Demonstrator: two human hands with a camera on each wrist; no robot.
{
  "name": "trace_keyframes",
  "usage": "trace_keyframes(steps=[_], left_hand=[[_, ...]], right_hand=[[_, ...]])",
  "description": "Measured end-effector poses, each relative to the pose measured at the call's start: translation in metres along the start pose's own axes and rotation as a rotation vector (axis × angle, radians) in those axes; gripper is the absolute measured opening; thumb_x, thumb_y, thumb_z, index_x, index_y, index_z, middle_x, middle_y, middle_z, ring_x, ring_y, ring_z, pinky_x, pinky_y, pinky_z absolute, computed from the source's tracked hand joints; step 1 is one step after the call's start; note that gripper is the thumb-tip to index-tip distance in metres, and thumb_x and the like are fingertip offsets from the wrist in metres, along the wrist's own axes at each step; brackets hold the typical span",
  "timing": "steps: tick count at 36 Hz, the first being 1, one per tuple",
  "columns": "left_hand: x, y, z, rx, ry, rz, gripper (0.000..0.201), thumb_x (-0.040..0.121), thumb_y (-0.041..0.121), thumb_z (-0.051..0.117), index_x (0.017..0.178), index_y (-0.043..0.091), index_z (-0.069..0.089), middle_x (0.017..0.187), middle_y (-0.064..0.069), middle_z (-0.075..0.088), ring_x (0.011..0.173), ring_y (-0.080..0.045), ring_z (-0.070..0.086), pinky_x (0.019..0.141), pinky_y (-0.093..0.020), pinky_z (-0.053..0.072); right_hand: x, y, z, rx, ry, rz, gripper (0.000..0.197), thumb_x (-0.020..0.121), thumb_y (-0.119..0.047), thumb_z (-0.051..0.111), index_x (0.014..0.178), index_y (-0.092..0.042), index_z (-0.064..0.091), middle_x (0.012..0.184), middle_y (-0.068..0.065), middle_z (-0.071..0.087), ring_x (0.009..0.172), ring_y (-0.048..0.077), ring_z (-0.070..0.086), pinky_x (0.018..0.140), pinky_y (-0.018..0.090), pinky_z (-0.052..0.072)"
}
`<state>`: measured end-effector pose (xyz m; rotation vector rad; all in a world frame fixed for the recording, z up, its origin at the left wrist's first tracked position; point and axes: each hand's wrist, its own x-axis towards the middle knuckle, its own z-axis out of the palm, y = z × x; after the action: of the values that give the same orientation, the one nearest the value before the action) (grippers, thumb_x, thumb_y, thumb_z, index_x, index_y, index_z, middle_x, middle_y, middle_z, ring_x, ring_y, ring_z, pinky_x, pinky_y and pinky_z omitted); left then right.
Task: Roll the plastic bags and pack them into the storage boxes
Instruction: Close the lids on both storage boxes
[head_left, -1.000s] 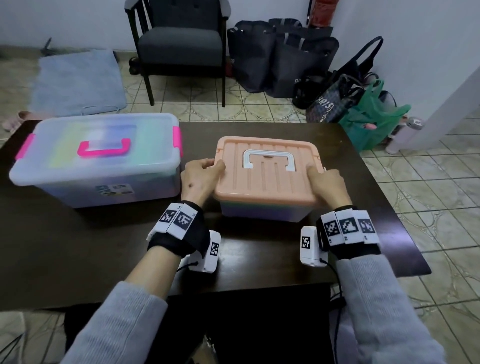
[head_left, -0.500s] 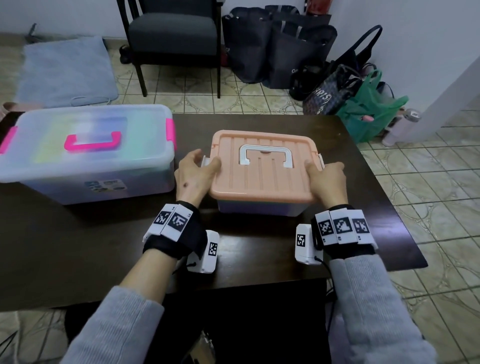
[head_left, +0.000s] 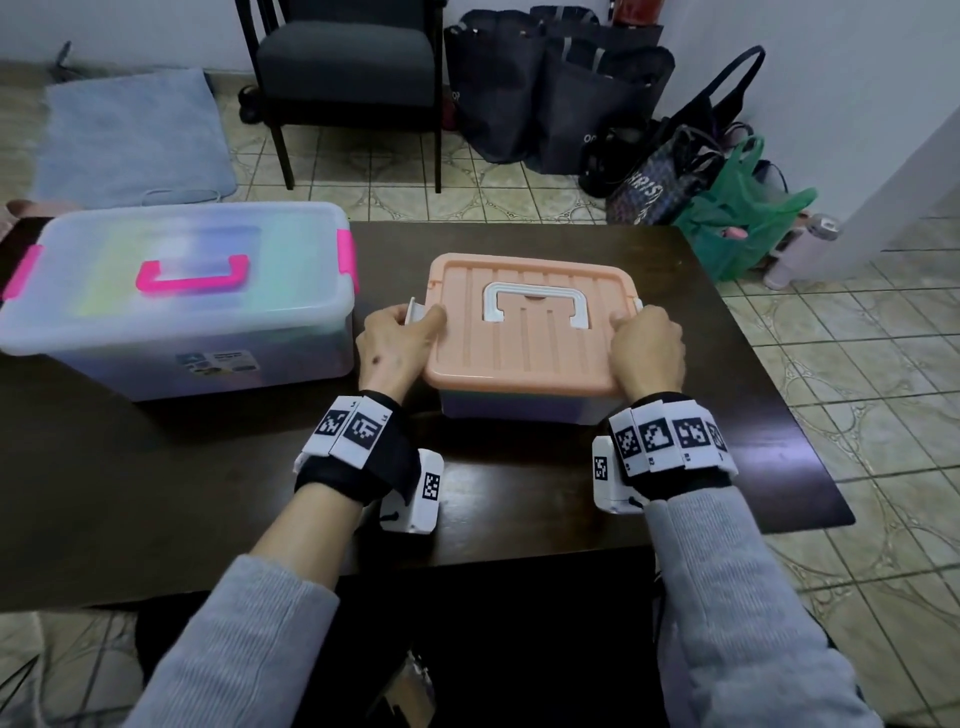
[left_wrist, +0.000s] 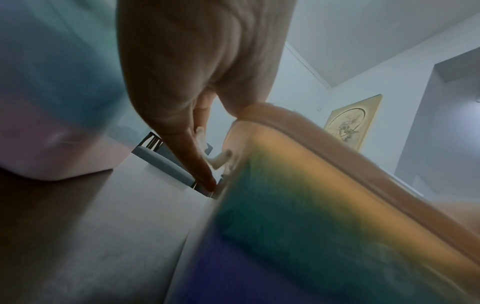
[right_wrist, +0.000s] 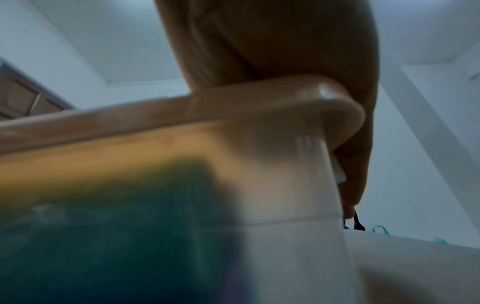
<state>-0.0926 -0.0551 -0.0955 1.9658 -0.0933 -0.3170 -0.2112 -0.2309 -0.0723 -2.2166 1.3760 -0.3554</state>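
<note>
A small storage box (head_left: 524, 338) with a peach lid and a white handle stands on the dark table (head_left: 156, 493). My left hand (head_left: 395, 338) pinches its left white latch (head_left: 415, 314), which is swung out from the lid. My right hand (head_left: 649, 348) curls over the right latch (head_left: 638, 305), thumb on the lid. In the left wrist view the fingers (left_wrist: 202, 168) hold the latch (left_wrist: 207, 152) beside the box wall (left_wrist: 311, 195). In the right wrist view my fingers (right_wrist: 358, 164) wrap the lid corner (right_wrist: 259, 107). Green, yellow and blue contents show blurrily through the walls.
A larger translucent box (head_left: 176, 296) with a pink handle and pink latches stands shut at the table's left. Behind the table are a dark chair (head_left: 343, 67), a grey mat (head_left: 130, 135) and several bags (head_left: 649, 130) on the tiled floor.
My left hand has pulled the left latch outward from the lid. My right hand has slid up onto the right latch. The box has stayed in place.
</note>
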Motion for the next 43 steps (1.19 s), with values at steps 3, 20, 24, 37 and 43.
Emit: trace_keyframes(steps=[3,20,24,37,43], left_hand=[[-0.002,0.001,-0.001,0.004,0.002,0.023,0.027,0.087,0.032,0.058,0.1,0.012,0.07,0.088,0.0,0.064,0.087,-0.017,0.057,0.073,-0.019,0.038],[-0.004,0.002,0.0,-0.04,0.07,0.056,0.04,0.085,0.03,0.063,0.121,0.015,0.064,0.114,-0.003,0.068,0.108,-0.016,0.061,0.075,-0.009,0.036],[-0.003,0.004,0.0,-0.05,0.063,0.079,0.036,0.084,0.027,0.063,0.119,0.016,0.066,0.112,-0.004,0.069,0.097,-0.01,0.061,0.069,-0.006,0.034],[-0.006,0.004,0.001,-0.036,0.034,0.112,0.029,0.081,0.026,0.067,0.109,0.019,0.071,0.1,-0.001,0.073,0.093,-0.013,0.066,0.084,-0.021,0.049],[-0.008,0.004,0.001,0.018,0.027,0.163,0.028,0.086,0.024,0.061,0.113,0.02,0.07,0.103,-0.002,0.072,0.099,-0.013,0.065,0.077,-0.013,0.043]], right_hand=[[0.0,-0.003,0.007,-0.085,0.001,0.008,0.042,0.102,-0.027,0.033,0.131,0.002,0.04,0.134,0.02,0.048,0.122,0.038,0.046,0.095,0.042,0.038],[-0.032,-0.06,0.043,-0.403,-0.413,-0.47,0.052,0.096,-0.057,0.021,0.146,-0.049,0.01,0.159,0.002,-0.01,0.142,0.04,-0.016,0.105,0.069,-0.008],[-0.033,-0.059,0.043,-0.43,-0.422,-0.455,0.052,0.095,-0.058,0.018,0.145,-0.051,0.007,0.159,0.0,-0.011,0.143,0.038,-0.017,0.105,0.069,-0.008],[-0.036,-0.061,0.043,-0.462,-0.452,-0.441,0.052,0.095,-0.057,0.013,0.145,-0.049,-0.001,0.158,0.001,-0.016,0.142,0.037,-0.021,0.104,0.07,-0.009],[-0.037,-0.06,0.045,-0.449,-0.429,-0.454,0.052,0.096,-0.056,0.012,0.146,-0.048,0.001,0.159,0.002,-0.013,0.142,0.038,-0.02,0.104,0.07,-0.009]])
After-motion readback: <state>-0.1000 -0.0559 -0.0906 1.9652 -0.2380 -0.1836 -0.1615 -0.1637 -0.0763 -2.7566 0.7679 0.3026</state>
